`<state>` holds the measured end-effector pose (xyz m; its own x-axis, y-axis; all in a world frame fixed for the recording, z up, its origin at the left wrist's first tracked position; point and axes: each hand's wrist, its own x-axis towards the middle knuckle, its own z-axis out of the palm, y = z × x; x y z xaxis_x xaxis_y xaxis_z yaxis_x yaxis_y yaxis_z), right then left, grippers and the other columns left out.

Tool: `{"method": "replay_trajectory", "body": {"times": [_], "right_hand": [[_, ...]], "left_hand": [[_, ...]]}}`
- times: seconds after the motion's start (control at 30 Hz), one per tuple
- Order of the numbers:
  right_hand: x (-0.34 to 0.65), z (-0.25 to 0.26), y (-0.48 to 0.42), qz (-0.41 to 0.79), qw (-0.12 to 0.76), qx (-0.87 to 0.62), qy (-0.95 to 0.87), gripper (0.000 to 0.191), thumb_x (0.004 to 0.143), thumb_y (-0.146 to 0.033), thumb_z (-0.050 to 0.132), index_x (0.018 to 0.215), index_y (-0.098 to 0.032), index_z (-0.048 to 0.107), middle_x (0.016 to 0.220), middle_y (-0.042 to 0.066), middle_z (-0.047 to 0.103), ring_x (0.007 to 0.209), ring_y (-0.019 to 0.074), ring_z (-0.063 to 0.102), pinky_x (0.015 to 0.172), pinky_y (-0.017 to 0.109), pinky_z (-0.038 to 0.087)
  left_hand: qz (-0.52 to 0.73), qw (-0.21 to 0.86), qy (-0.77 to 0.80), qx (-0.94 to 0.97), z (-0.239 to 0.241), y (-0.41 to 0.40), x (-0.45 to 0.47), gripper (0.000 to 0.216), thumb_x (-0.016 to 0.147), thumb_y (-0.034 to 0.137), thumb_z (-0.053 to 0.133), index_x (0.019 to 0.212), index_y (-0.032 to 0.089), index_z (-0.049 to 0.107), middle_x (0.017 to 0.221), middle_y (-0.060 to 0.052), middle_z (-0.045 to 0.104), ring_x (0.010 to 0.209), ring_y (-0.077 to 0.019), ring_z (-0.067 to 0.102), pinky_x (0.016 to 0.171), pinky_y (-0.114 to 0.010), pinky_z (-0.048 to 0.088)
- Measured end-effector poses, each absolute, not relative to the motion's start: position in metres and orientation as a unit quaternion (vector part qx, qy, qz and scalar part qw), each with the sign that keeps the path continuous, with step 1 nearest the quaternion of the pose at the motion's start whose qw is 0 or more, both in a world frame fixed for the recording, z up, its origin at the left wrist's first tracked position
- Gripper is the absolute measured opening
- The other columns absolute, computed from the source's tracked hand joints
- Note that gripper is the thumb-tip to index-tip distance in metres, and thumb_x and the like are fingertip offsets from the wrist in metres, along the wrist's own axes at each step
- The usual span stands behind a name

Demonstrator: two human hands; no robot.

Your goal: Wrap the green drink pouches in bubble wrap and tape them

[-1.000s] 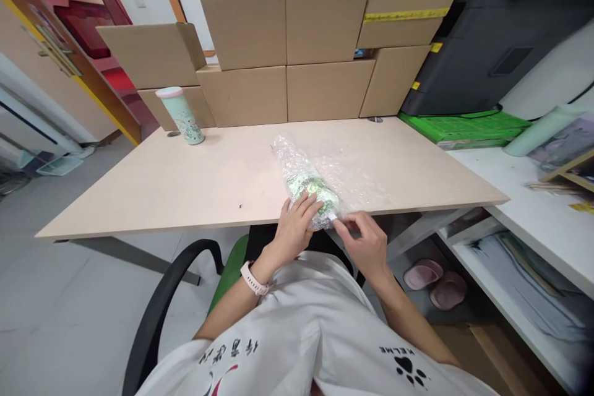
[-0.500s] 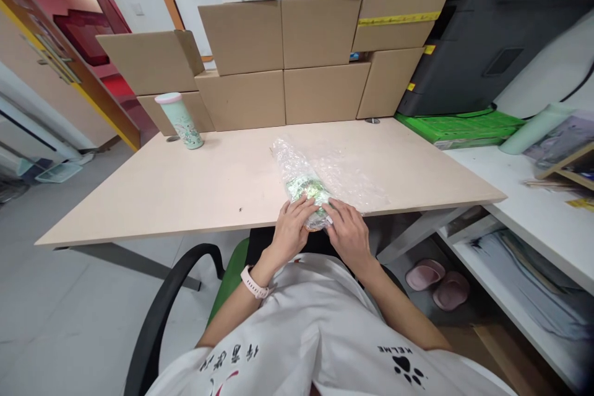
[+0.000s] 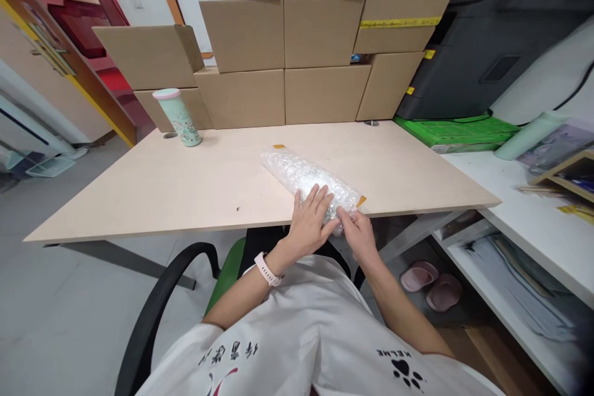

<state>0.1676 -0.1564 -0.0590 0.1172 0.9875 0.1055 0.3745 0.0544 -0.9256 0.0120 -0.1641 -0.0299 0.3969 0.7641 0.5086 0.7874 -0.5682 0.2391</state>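
Note:
A long roll of bubble wrap (image 3: 301, 176) lies slanted on the beige table (image 3: 195, 185), near its front edge. My left hand (image 3: 310, 221) rests flat on the roll's near end with fingers stretched out. My right hand (image 3: 357, 232) pinches the roll's near tip at the table edge. A small orange tab (image 3: 361, 201) sticks out beside that tip, and another orange scrap (image 3: 278, 146) lies at the far end. What the wrap holds is hidden.
A mint green tumbler (image 3: 179, 116) stands at the back left. Stacked cardboard boxes (image 3: 283, 55) line the table's far edge. A green tray (image 3: 455, 131) and black case (image 3: 492, 43) sit to the right. A white shelf (image 3: 533, 210) and pink slippers (image 3: 429, 281) are lower right.
The loose sheet has been rolled over the green item into a closed tube. My left hand went from gripping to lying flat, and my right hand moved to the roll's near tip.

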Motion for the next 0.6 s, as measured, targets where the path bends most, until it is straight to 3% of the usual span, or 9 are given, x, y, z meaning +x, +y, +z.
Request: {"method": "replay_trajectory", "body": {"times": [0.13,0.3,0.4,0.5,0.6], "right_hand": [[0.175,-0.055,-0.157,0.293,0.404,-0.612,-0.614,0.054,0.09,-0.069,0.04,0.057,-0.028,0.049,0.056,0.007,0.059,0.073,0.0316,0.065,0.073,0.047,0.05],[0.184,-0.092,-0.159,0.327,0.457,-0.566,-0.603,0.049,0.093,-0.066,0.039,0.067,-0.028,0.056,0.056,0.006,0.063,0.057,0.0292,0.065,0.06,0.046,0.052],[0.199,-0.122,-0.161,0.328,0.497,-0.498,-0.631,0.053,0.098,-0.063,0.023,0.088,-0.029,0.062,0.061,0.006,0.067,0.051,0.0287,0.063,0.055,0.046,0.052],[0.217,-0.132,-0.161,0.264,0.5,-0.448,-0.692,0.061,0.099,-0.057,0.006,0.124,-0.031,0.056,0.079,0.009,0.074,0.062,0.0308,0.068,0.066,0.051,0.054],[0.224,-0.122,-0.156,0.197,0.445,-0.409,-0.772,0.057,0.102,-0.051,0.009,0.14,-0.03,0.048,0.094,0.011,0.077,0.079,0.0295,0.072,0.08,0.051,0.054]], "left_hand": [[-0.272,0.02,-0.475,-0.837,-0.032,-0.163,0.011,0.055,0.098,0.041,0.048,0.15,0.03,0.035,0.157,-0.003,0.038,0.151,-0.0274,0.025,0.122,-0.067,0.022],[-0.278,0.002,-0.463,-0.842,-0.028,-0.166,0.004,0.047,0.097,0.042,0.051,0.143,0.031,0.046,0.153,-0.002,0.045,0.149,-0.0295,0.03,0.12,-0.069,0.025],[-0.285,-0.019,-0.456,-0.843,-0.025,-0.166,0.0,0.037,0.097,0.041,0.051,0.132,0.031,0.055,0.149,-0.002,0.05,0.148,-0.0292,0.033,0.119,-0.069,0.026],[-0.292,-0.049,-0.457,-0.839,-0.022,-0.166,-0.005,0.026,0.097,0.038,0.052,0.122,0.033,0.059,0.145,0.0,0.055,0.147,-0.0266,0.035,0.12,-0.067,0.026],[-0.299,-0.08,-0.447,-0.839,-0.018,-0.167,-0.011,0.02,0.097,0.035,0.054,0.116,0.032,0.06,0.142,0.001,0.057,0.146,-0.025,0.037,0.121,-0.065,0.025]]}}
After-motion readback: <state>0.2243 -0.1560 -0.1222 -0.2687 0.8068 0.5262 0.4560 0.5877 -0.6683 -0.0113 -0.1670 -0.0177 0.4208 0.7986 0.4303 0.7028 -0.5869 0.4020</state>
